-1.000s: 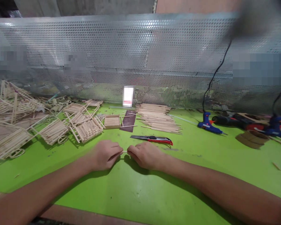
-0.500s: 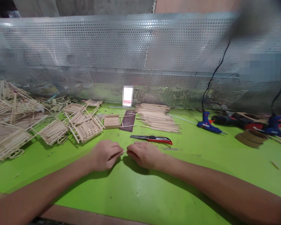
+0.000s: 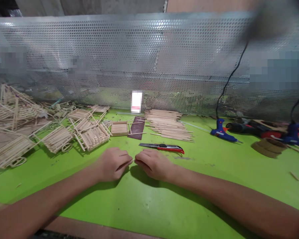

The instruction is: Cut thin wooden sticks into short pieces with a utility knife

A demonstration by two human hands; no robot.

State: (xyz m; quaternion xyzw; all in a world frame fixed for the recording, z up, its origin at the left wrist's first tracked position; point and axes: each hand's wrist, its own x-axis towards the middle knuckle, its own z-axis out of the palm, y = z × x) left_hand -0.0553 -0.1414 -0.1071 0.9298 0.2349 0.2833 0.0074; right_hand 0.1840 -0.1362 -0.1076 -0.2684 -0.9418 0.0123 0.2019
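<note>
My left hand (image 3: 114, 164) and my right hand (image 3: 153, 164) meet fingertip to fingertip above the green table (image 3: 144, 205). Both are closed in a pinch on a small pale stick (image 3: 133, 161), of which only a tiny bit shows between them. Just behind my right hand lies a utility knife (image 3: 161, 147) with a red and black handle, its blade pointing left. Farther back is a pile of thin wooden sticks (image 3: 168, 124), with a dark flat plate (image 3: 137, 127) to its left.
Small stick-built trays and carts (image 3: 93, 136) crowd the left, beside a heap of stick frames (image 3: 13, 106). On the right are a blue glue gun (image 3: 223, 132), a second one (image 3: 294, 132) and a brown tape roll (image 3: 267, 147). A perforated metal screen (image 3: 119, 49) stands behind.
The gap between my two hands has narrowed slightly, and less of the stick shows. The view has shifted a little; the objects on the table lie as before.
</note>
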